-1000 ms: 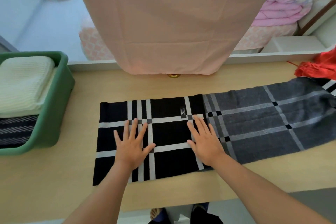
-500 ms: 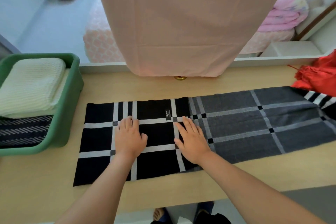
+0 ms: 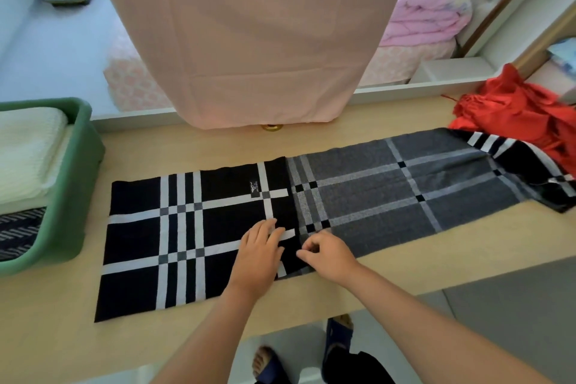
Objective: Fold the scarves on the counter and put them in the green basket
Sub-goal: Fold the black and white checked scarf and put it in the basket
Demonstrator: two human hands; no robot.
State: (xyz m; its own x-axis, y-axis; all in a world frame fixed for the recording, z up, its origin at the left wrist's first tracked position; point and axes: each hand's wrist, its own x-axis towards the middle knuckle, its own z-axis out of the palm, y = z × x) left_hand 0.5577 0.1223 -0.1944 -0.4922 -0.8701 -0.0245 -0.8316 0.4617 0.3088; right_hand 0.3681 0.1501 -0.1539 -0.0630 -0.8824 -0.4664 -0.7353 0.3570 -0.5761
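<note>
A long checked scarf [image 3: 199, 237] lies flat along the wooden counter [image 3: 46, 321]. Its left part is folded over and shows black with white stripes; its right part [image 3: 405, 196] is grey. My left hand [image 3: 258, 256] rests flat on the black layer near its right edge. Beside it my right hand [image 3: 327, 254] has curled fingers at the near right corner of the black layer, apparently pinching the cloth. The green basket [image 3: 78, 196] stands at the counter's left end, holding a folded cream scarf [image 3: 25, 150] and a dark striped one [image 3: 18, 234].
A crumpled red cloth [image 3: 523, 115] lies at the counter's far right end, over the scarf's tail. A pink curtain [image 3: 249, 34] hangs down to the counter's back edge. My feet in sandals [image 3: 338, 340] show below the front edge.
Both hands slid right and toward me across the black layer. My right hand went from flat to curled at the layer's near right corner. The view shifted, showing more of the counter's right end.
</note>
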